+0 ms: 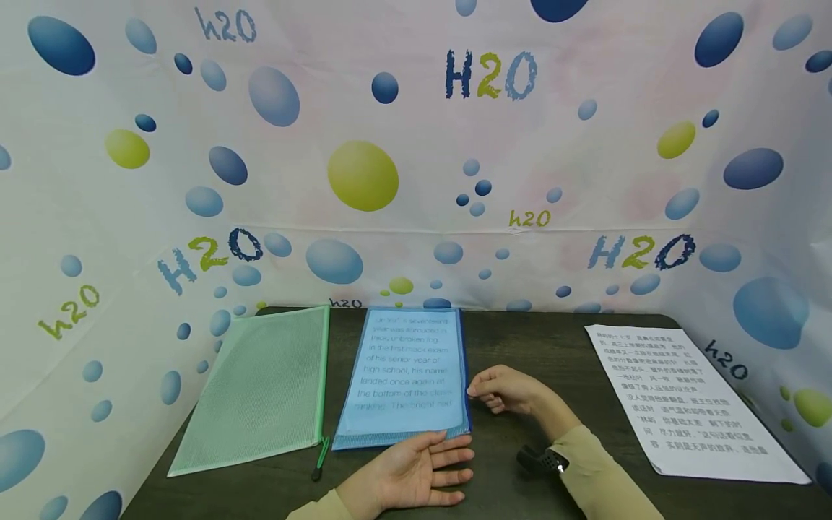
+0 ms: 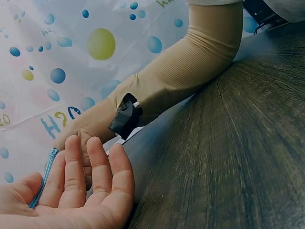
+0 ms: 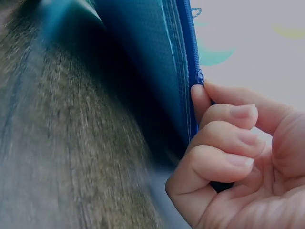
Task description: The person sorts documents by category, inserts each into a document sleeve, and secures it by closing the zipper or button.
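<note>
A blue mesh zip pouch point(image 1: 364, 433), with a printed English sheet point(image 1: 409, 368) showing through it, lies mid-table. My left hand point(image 1: 419, 469) is at its near edge, the other fingers extended. In the left wrist view the blue pouch edge point(image 2: 44, 179) runs between thumb and forefinger, which pinch it. At the pouch's right side, my right hand point(image 1: 510, 390) pinches the zipper pull between thumb and forefinger, its other fingers curled. The zipper slider point(image 3: 199, 77) shows just above those fingertips in the right wrist view, on the dark blue zipper point(image 3: 189, 43).
To the left lies a green mesh zip pouch point(image 1: 260, 390), its green pull cord point(image 1: 323, 455) hanging toward the near side. A white sheet printed with Chinese text point(image 1: 689, 404) lies at the right. A bubble-patterned curtain point(image 1: 416, 180) stands behind the dark wooden table point(image 1: 546, 339).
</note>
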Motion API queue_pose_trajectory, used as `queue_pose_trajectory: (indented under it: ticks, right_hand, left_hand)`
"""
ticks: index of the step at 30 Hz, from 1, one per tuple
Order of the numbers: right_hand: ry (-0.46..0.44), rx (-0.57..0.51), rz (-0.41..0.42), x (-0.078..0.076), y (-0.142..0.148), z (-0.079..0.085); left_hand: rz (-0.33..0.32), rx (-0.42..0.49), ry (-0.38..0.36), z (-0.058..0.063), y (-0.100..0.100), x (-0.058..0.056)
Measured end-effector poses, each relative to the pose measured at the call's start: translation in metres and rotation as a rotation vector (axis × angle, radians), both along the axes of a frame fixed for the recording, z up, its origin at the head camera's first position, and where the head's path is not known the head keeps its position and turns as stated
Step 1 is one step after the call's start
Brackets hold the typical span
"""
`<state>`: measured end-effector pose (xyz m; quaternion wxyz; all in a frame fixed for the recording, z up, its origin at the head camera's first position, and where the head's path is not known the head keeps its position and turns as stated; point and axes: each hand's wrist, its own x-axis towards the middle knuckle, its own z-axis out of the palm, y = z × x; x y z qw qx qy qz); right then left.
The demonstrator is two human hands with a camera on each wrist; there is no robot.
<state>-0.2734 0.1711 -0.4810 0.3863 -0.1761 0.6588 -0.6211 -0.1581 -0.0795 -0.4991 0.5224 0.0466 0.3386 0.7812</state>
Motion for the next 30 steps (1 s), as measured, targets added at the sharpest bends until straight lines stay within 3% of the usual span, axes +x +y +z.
queue_pose_trajectory:
  ticks: [10, 17, 23, 30]
  right_hand:
    - [-0.064, -0.047, -0.002, -0.005, -0.003, 0.0]
    - [-0.044, -0.033, -0.012, -0.009, -0.003, 0.003]
    - [-0.019, -0.017, -0.064, -0.015, -0.004, 0.003]
    - [-0.052, -0.007, -0.126, -0.02, -0.01, 0.003]
  left_hand:
    - [0.005, -0.007, -0.008, 0.0, 0.0, 0.0]
    - [0.004, -0.007, -0.01, 0.001, 0.0, 0.0]
    - [0.002, -0.01, -0.004, 0.001, 0.0, -0.001]
    - [0.006, -0.013, -0.002, 0.0, 0.0, 0.0]
